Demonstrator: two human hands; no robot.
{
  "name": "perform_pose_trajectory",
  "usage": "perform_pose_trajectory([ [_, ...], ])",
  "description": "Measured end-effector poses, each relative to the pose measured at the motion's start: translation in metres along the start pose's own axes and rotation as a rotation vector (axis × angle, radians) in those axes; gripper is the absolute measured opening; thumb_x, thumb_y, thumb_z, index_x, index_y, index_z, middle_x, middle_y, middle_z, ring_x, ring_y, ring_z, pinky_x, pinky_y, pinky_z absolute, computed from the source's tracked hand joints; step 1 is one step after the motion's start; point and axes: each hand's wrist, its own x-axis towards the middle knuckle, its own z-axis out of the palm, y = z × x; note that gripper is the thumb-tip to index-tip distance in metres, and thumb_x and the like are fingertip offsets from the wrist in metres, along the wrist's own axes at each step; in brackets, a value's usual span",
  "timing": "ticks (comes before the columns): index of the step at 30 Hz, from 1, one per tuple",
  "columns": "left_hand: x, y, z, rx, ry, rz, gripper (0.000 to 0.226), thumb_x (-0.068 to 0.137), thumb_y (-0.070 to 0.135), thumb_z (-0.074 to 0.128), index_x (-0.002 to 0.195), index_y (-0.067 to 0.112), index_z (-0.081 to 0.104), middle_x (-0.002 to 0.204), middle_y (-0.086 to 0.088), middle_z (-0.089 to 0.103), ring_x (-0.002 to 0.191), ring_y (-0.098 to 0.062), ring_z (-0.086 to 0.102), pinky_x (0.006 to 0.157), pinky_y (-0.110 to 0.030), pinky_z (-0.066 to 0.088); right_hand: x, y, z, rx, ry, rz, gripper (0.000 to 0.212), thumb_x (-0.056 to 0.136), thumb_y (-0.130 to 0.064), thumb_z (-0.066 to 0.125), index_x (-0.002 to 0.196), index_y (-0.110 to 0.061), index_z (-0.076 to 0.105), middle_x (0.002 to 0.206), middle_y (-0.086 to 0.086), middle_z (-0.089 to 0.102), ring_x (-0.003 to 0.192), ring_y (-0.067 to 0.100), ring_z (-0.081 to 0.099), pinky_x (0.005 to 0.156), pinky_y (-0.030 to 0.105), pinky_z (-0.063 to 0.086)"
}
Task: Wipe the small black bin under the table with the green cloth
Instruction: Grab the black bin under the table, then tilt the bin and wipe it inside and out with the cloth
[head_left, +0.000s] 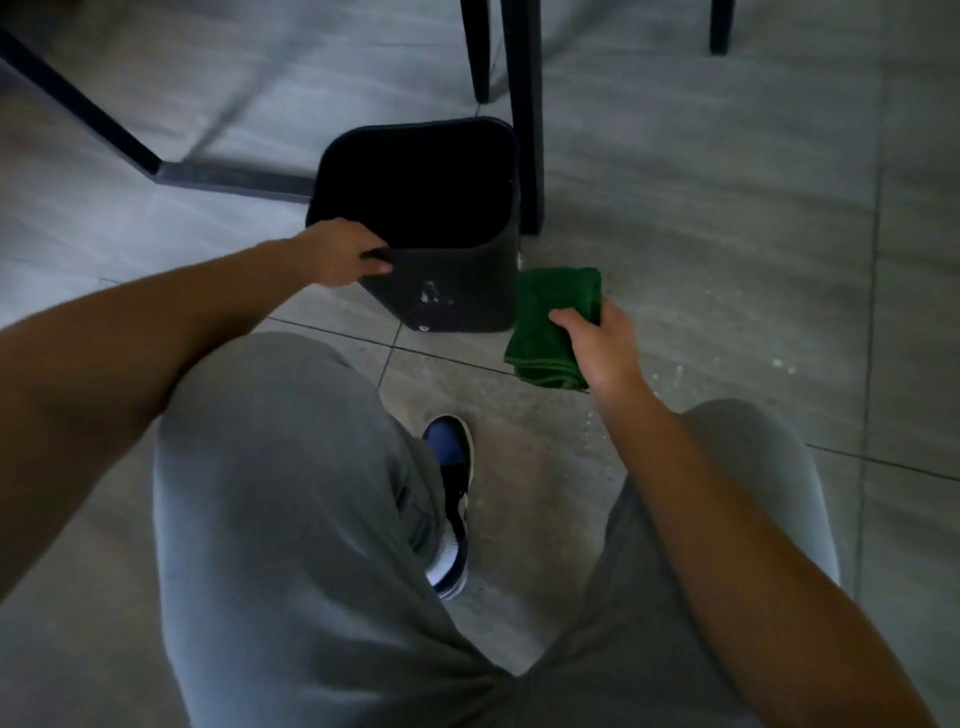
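Bin (452, 291) rim gripped by left hand (343, 254); right hand (597, 343) holds cloth (550, 322) beside.

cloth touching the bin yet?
No: the green cloth hangs in the right hand beside the black bin, whose rim the left hand holds.

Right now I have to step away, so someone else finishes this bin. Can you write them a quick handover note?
Left hand grips the near rim of the black bin, which stands on the floor beside a table leg.
Right hand holds the folded green cloth just right of the bin, apart from it.
Done: bin steadied, cloth in hand.
Left: all the wiping; pale smudges show on the near wall.
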Motion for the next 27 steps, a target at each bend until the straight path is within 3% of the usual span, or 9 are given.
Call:
perform_pose_trajectory([
  [3,-0.005,0.017,-0.003,-0.048,0.061,0.131,0.029,0.099,0.026,0.063,0.117,0.004,0.071,0.114,-0.020,0.071,0.106,-0.034,0.064,0.094,-0.035,0.047,-0.001,0.006,-0.013,-0.192,0.013,-0.060,0.031,0.087,-0.032,0.076,0.115,-0.020,0.069,0.108,0.002,0.075,0.099,0.023,0.072,0.094,0.047,0.060],
  [6,-0.010,0.038,-0.018,-0.102,0.071,0.238,0.032,0.100,0.029,0.062,0.109,0.000,0.072,0.104,-0.013,0.071,0.098,-0.025,0.063,0.085,-0.028,0.044,0.004,0.016,-0.028,-0.193,0.021,-0.074,0.029,0.086,-0.032,0.079,0.112,-0.021,0.070,0.107,0.004,0.075,0.098,0.024,0.073,0.092,0.047,0.061],
  [8,-0.011,0.046,-0.029,-0.114,0.039,0.238,0.034,0.101,0.032,0.061,0.108,0.000,0.071,0.105,-0.013,0.070,0.098,-0.023,0.062,0.081,-0.029,0.042,0.004,0.020,-0.031,-0.202,0.042,-0.087,0.034,0.085,-0.034,0.080,0.115,-0.021,0.071,0.108,0.006,0.076,0.099,0.027,0.073,0.092,0.050,0.060],
  [11,-0.009,0.066,-0.035,-0.155,-0.022,0.188,0.034,0.102,0.032,0.059,0.113,0.002,0.070,0.112,-0.013,0.069,0.100,-0.019,0.061,0.078,-0.024,0.037,0.003,0.020,-0.031,-0.162,0.082,-0.104,0.024,0.089,-0.031,0.076,0.111,-0.026,0.067,0.106,0.004,0.074,0.098,0.028,0.072,0.092,0.049,0.060],
  [15,-0.006,0.107,-0.023,-0.317,-0.056,0.120,0.036,0.103,0.033,0.057,0.121,0.004,0.070,0.120,-0.012,0.068,0.107,-0.022,0.063,0.084,-0.025,0.044,0.002,0.014,-0.040,-0.190,0.239,-0.172,0.024,0.095,-0.028,0.071,0.115,-0.018,0.065,0.100,0.002,0.067,0.099,0.028,0.068,0.082,0.036,0.054],
  [17,-0.004,0.113,-0.015,-0.403,-0.062,0.065,0.039,0.104,0.036,0.055,0.127,0.008,0.068,0.126,-0.011,0.067,0.113,-0.025,0.063,0.095,-0.031,0.049,0.003,0.014,-0.050,-0.239,0.276,-0.190,0.025,0.096,-0.025,0.069,0.116,-0.012,0.065,0.099,0.001,0.065,0.097,0.026,0.065,0.077,0.029,0.045],
  [19,0.000,0.114,-0.021,-0.412,-0.108,0.021,0.041,0.103,0.040,0.055,0.130,0.010,0.067,0.129,-0.010,0.066,0.115,-0.027,0.064,0.104,-0.040,0.050,0.007,0.015,-0.063,-0.316,0.338,-0.203,0.028,0.094,-0.027,0.068,0.118,-0.013,0.065,0.103,0.003,0.067,0.099,0.027,0.066,0.078,0.030,0.045],
  [24,0.007,0.103,-0.035,-0.433,-0.265,-0.073,0.037,0.103,0.034,0.058,0.129,0.009,0.066,0.122,-0.011,0.069,0.110,-0.029,0.067,0.099,-0.045,0.056,0.014,0.022,-0.073,-0.417,0.485,-0.207,0.048,0.091,-0.027,0.066,0.139,-0.021,0.061,0.129,0.007,0.061,0.098,0.015,0.056,0.087,0.029,0.043],
  [27,0.008,0.097,-0.024,-0.621,-0.202,-0.105,0.046,0.095,0.047,0.066,0.127,0.014,0.070,0.121,-0.006,0.073,0.110,-0.025,0.070,0.103,-0.044,0.054,0.030,0.025,-0.075,-0.436,0.416,-0.188,0.039,0.092,-0.026,0.067,0.130,-0.020,0.067,0.120,0.009,0.069,0.104,0.028,0.066,0.087,0.032,0.049],
])
